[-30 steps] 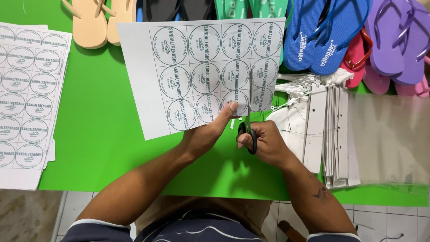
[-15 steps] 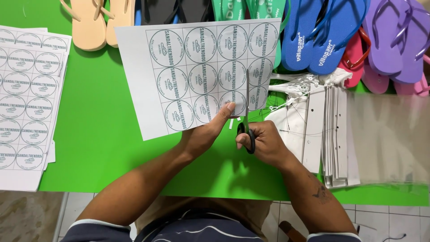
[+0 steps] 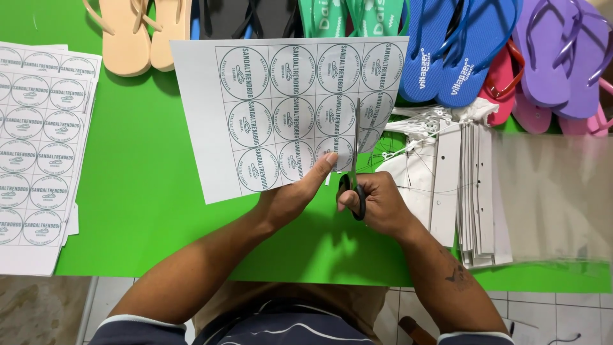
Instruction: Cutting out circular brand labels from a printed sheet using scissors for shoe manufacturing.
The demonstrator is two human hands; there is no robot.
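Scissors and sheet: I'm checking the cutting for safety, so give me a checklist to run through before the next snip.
1. Left hand grips the label sheet at its lower edge: ok.
2. Left fingertips clear of the blades: ok, though close beside them.
3. Scissors held in the right hand: ok.
4. Blades running up between two columns of round labels: ok.
5. Sheet flat, uncreased: ok.
6. Nothing under the cut line: cannot tell.

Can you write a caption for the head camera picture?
Right hand works scissors up a sheet of round labels, steadied by the left hand.
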